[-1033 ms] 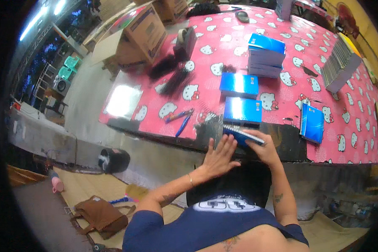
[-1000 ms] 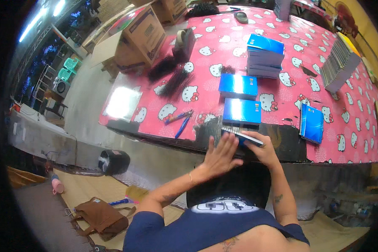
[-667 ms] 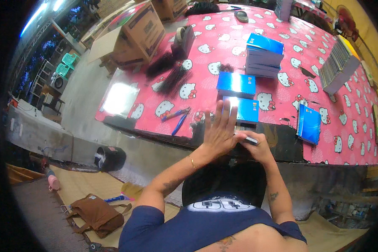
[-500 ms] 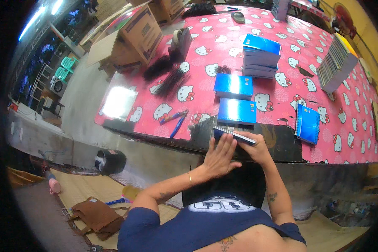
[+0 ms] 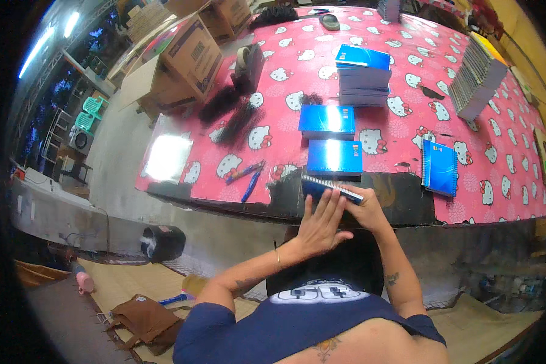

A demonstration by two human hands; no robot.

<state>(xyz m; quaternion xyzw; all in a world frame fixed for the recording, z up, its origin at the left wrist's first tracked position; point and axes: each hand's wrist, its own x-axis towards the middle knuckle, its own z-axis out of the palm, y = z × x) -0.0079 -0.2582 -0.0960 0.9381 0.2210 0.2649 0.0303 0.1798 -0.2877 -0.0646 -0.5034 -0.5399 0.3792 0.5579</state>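
A blue spiral notebook [image 5: 312, 190] stands tilted at the table's front edge, its bound edge facing up. My right hand [image 5: 366, 208] grips its right end, the thumb along the top. Against the notebook's near side lies my left hand [image 5: 323, 223], flat with fingers stretched out. Just beyond are two short stacks of blue notebooks, a near stack [image 5: 335, 156] and a farther stack [image 5: 326, 121]. A taller notebook stack [image 5: 364, 76] rises behind them. One more blue spiral notebook [image 5: 439, 168] lies to the right.
Left of the stacks lie a blue-handled tool [image 5: 252, 184], an orange-and-blue tool [image 5: 244, 173] and dark bristly bundles [image 5: 233, 118]. A tape dispenser [image 5: 247, 67] and open cardboard box [image 5: 185, 64] stand farther back. At right is a long notebook stack [image 5: 478, 76]. The pink tablecloth [image 5: 382, 124] is torn in front.
The whole view has shifted slightly. Both hands stay on the notebook in nearly the same pose, and the stacks have not visibly changed.
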